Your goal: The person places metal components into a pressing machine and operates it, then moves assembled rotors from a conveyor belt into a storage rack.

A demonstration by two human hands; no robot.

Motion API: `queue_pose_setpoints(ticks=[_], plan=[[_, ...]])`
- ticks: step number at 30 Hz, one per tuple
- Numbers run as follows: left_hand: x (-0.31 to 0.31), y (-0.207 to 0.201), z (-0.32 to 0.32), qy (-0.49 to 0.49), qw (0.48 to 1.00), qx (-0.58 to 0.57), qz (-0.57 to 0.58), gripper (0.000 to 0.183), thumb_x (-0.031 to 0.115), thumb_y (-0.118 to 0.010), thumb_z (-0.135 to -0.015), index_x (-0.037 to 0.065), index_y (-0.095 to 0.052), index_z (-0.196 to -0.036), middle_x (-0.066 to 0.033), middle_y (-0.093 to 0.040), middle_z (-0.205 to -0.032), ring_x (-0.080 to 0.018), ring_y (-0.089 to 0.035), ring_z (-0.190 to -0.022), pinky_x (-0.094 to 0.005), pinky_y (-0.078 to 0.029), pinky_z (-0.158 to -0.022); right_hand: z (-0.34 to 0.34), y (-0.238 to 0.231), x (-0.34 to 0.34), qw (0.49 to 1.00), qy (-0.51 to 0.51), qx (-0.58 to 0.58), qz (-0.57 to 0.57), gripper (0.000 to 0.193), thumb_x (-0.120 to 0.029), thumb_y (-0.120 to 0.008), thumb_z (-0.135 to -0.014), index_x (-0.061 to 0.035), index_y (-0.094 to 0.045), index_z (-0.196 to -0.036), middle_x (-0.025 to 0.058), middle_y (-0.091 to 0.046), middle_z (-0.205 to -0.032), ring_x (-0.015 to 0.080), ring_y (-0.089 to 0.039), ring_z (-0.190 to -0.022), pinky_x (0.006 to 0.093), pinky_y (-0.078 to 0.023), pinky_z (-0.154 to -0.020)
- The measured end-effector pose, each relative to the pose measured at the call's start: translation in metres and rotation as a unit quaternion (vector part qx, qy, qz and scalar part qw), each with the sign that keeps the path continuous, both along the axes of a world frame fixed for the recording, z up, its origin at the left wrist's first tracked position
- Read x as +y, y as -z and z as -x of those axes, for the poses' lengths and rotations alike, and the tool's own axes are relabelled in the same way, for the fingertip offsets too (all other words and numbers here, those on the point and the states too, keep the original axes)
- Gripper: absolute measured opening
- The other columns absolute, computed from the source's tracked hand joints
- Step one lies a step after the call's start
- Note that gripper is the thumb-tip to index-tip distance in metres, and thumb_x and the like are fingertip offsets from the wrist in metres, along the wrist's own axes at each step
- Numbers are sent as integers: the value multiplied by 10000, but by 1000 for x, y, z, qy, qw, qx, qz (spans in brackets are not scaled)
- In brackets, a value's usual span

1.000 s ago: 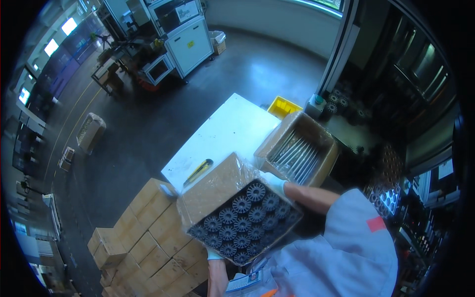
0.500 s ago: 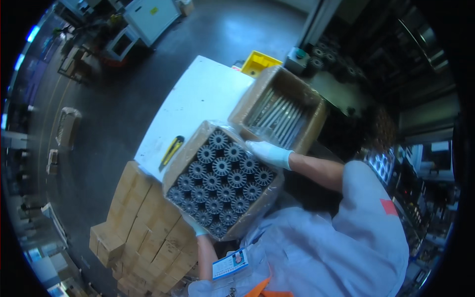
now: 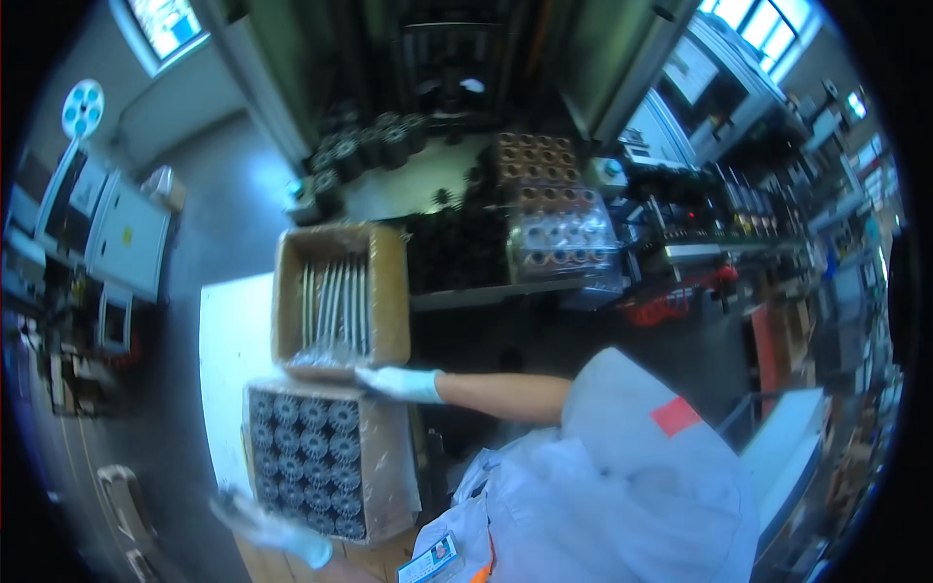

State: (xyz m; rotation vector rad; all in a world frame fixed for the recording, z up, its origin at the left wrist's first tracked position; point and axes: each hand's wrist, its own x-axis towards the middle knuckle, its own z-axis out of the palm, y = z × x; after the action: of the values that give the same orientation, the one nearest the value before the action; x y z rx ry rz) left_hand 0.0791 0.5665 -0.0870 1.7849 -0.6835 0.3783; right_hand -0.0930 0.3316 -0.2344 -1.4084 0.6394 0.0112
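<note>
A plastic-lined cardboard box (image 3: 389, 471) on the left holds rows of dark grey, toothed cylindrical metal cores (image 3: 313, 444). Behind it, a second cardboard box (image 3: 390, 291) contains a row of thin, pale upright strips (image 3: 335, 301) and crumpled clear film. My right hand (image 3: 400, 383), in a white glove, rests with fingers stretched out where the two boxes meet. My gloved left hand (image 3: 267, 530) is beside the near left corner of the box of cores. Motion smears its fingers; a dark patch shows at their tips, too blurred to name.
Both boxes stand by a white tabletop (image 3: 222, 340). Beyond them, a machine bench bears more toothed cores (image 3: 389, 146) and trays of copper-coloured rings (image 3: 559, 209). Brown cartons lie below the near box. A white cabinet (image 3: 126, 233) stands at far left.
My view has swung right, bringing the machine bench into the middle. My left hand has left the near side of the core box for its left corner. My right hand remains at the boxes' junction.
</note>
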Motion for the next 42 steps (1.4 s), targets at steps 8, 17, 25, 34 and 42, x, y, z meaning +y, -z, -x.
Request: queue_pose_setpoints(ticks=[8,17,25,34,42], plan=[[-307,-5,220,557,809,18,-188,416,68,-711,-874,4,-637,-1278,-141,-676,-1170,-234,-664,-1069,-334,-512,-936,274,-156,-92,773,98,83,621,609,-393,-766,-790,-128,-592,-1310,177,-577,-1311,344,-550,-1209,480,-386,-1092],[-422,23,291,547,740,-265,-287,318,218,-717,-819,145,-680,-1126,-86,-655,-931,-283,-634,-875,-438,-474,-790,377,-60,-137,715,96,160,674,342,-202,-566,-845,-273,-687,-1157,15,-623,-1245,178,-610,-980,374,-449,-901],[-454,49,290,532,689,-338,-357,194,279,-718,-821,160,-702,-973,-83,-641,-871,-300,-635,-871,-459,-483,-730,376,-57,-141,709,94,115,689,378,-250,-670,-812,-184,-675,-1184,79,-615,-1273,234,-613,-1046,419,-480,-889],[-473,51,249,626,699,-247,-241,260,265,-729,-845,59,-643,-977,-186,-575,-1117,-363,-614,-920,-481,-497,-796,291,-165,-260,776,201,36,597,571,-263,-793,-787,-47,-620,-1286,157,-602,-1320,341,-582,-1196,442,-453,-1019],[-448,15,125,554,776,256,-160,263,99,-724,-909,-39,-667,-1125,-128,-717,-1025,-172,-684,-897,-314,-545,-828,122,-131,-478,827,454,-15,330,1044,-362,-842,-765,11,-269,-1555,236,-555,-1384,307,-559,-1266,366,-453,-1064]])
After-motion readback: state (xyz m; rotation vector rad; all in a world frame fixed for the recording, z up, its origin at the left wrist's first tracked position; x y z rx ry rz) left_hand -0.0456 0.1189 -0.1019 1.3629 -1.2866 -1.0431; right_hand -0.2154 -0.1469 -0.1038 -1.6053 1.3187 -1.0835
